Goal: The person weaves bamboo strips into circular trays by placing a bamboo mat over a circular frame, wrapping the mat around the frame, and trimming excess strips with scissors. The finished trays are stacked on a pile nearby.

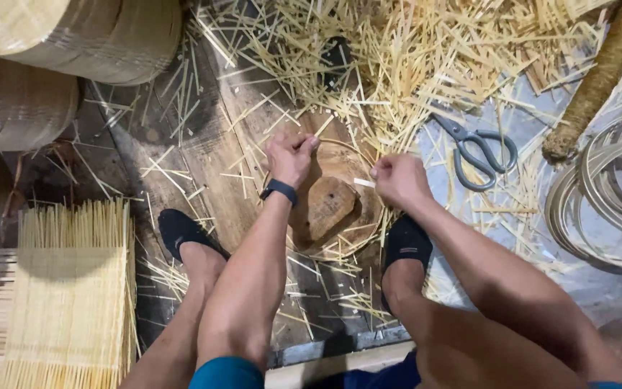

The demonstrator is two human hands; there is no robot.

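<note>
the left hand (291, 156) is closed on the rim of a round hoop (368, 234) that lies on the floor between the feet, around a wood block (327, 207), and the right hand (398, 179) pinches a short pale strip (363, 183) just at that rim. the work looks early: only the bare hoop is formed. many cut sticks (426, 65) lie loose above it, scissors (478, 151) rest near the right hand, and a flat mat (66, 288) is at the left.

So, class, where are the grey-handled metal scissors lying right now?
In the head view, the grey-handled metal scissors lie on the floor to the person's right, just beyond the right hand, at the edge of the pile of pale bamboo strips.
</note>
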